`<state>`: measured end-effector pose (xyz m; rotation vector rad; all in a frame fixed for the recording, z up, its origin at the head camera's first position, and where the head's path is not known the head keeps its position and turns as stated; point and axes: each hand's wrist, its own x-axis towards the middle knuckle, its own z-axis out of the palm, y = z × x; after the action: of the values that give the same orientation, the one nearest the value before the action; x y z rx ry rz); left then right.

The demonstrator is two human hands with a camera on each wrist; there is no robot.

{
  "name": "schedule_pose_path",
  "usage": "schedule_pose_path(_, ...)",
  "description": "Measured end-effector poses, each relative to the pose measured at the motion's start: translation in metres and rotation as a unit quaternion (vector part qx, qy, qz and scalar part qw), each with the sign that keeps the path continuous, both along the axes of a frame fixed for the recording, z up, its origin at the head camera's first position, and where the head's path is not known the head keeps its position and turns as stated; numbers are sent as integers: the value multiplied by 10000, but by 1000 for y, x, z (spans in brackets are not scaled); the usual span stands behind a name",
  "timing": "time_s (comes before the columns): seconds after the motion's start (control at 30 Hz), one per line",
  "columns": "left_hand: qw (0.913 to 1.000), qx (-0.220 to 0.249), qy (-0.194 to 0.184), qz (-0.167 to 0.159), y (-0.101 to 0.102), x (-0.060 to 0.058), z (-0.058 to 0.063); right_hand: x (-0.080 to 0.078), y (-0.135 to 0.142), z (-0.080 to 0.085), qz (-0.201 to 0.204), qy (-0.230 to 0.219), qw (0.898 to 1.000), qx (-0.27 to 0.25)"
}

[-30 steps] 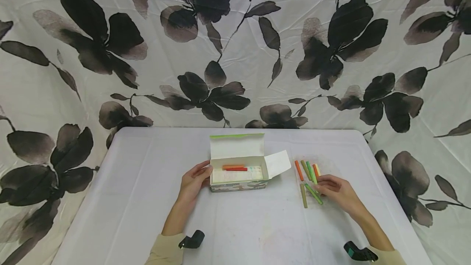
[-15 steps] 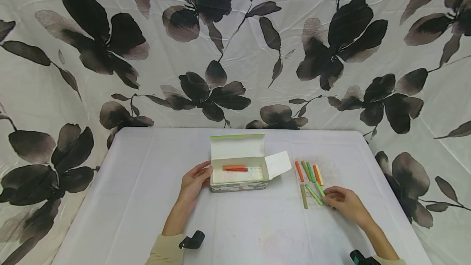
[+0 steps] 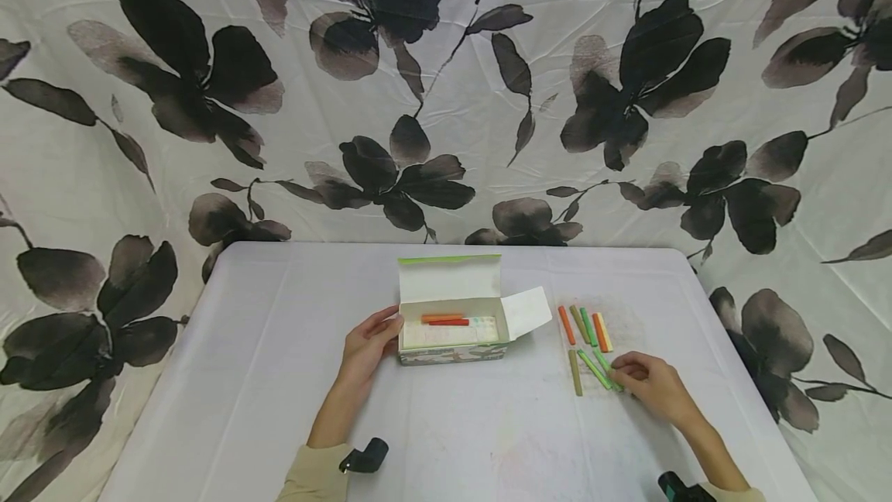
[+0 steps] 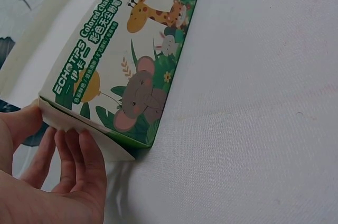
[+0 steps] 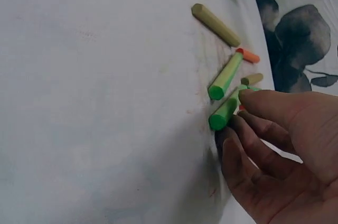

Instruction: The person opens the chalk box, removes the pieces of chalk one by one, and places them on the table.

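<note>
An open cardboard chalk box [image 3: 453,355] stands on the table, holding an orange chalk [image 3: 442,318] and a red chalk [image 3: 449,323]. My left hand [image 3: 365,345] grips its left end, thumb at the corner and fingertips against the end flap [image 4: 113,150]. To the right, my right hand [image 3: 655,386] pinches a green chalk stick [image 5: 226,112] between thumb and fingers, low at the table. Another green chalk [image 5: 226,76] lies close beside it. An olive chalk [image 3: 575,373] is left of these two. Behind them lies a row of several orange, olive, green and yellow chalks [image 3: 567,325].
The box lid [image 3: 450,279] stands up at the back, and a side flap [image 3: 526,310] sticks out to the right toward the chalks. Chalk dust marks the white tablecloth [image 3: 446,440] around the sticks. A floral curtain [image 3: 509,91] hangs behind the table.
My right hand has drawn the green chalk nearer to me, away from the back row and down beside the other green one. The left hand and the box have stayed put.
</note>
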<state>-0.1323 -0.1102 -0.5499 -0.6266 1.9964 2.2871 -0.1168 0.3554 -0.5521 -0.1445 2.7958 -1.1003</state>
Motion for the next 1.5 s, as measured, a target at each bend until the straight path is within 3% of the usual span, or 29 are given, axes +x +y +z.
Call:
schedule_pose_path(0.27, 10000, -58, 50, -31, -1, 0, -2, -8, -11, 18, 39, 283, 9995, 94)
schedule_pose_path(0.73, 10000, -48, 77, -22, -1, -1, -5, -30, -36, 56, 425, 884, 9943, -425)
schedule_pose_path(0.97, 10000, -40, 60, -32, -3, 0, -5, -40, -57, 75, 543, 899, 9926, -610)
schedule_pose_path(1.5, 9999, 38, 116, -16, -2, 1, -5, -55, -122, 91, 1099, 935, 9810, -1296)
